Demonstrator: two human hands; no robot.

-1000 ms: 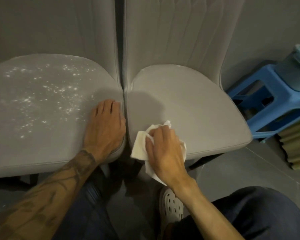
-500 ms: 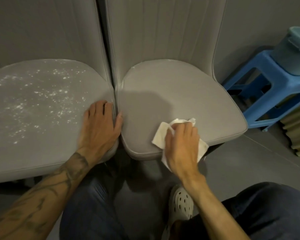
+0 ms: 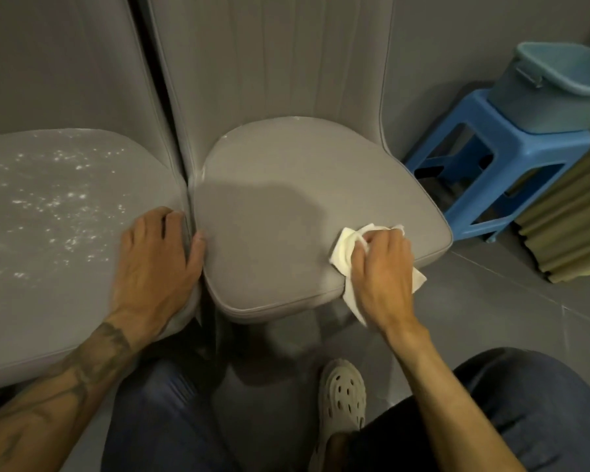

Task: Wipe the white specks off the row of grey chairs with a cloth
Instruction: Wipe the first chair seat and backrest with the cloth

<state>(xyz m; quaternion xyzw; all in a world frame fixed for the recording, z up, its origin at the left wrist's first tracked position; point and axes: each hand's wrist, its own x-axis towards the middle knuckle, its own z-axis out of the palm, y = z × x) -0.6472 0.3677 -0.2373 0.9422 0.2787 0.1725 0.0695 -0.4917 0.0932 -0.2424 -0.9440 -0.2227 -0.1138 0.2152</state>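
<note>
The white cloth, crumpled, lies at the 4 o'clock seat edge of the right grey chair, bunched in the curled fingers of the right hand. That seat looks plain grey. The left grey chair at its 9 o'clock is dotted with white specks, and the left hand rests flat, fingers relaxed, on its edge.

The plain grey chair bears a white cloth; the grey chair left of it is flecked with white specks. Right of it stand a bright blue stool and a paler blue-grey bucket.
</note>
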